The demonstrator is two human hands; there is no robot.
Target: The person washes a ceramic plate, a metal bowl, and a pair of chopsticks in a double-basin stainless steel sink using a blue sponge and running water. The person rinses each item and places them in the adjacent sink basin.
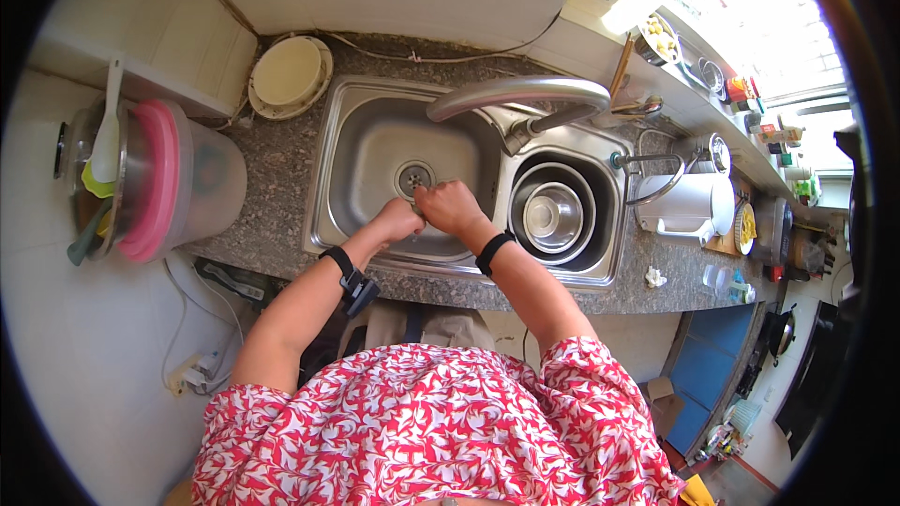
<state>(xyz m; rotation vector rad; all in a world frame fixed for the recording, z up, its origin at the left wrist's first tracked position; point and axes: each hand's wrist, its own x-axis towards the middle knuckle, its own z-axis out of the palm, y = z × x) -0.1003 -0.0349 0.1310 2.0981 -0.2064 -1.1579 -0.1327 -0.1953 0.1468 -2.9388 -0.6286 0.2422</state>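
Note:
Over the larger basin of a stainless steel double sink point(373, 147), my left hand point(397, 221) and my right hand point(450, 207) are close together, just in front of the drain strainer point(415, 179). The fingers of both are curled in. Something small and greenish may show between them, but it is too small and hidden to name. The curved metal faucet point(520, 90) reaches over the basin from the right, with no water visible below its spout. Nested stainless steel bowls point(552, 218) sit in the smaller basin to the right.
Stacked plates point(290, 74) stand behind the sink on the left. A plastic tub with a pink rim point(158, 179) stands at the left wall. To the right are a white pitcher point(685, 204), a crumpled white scrap point(654, 277) and a small metal tap point(661, 186).

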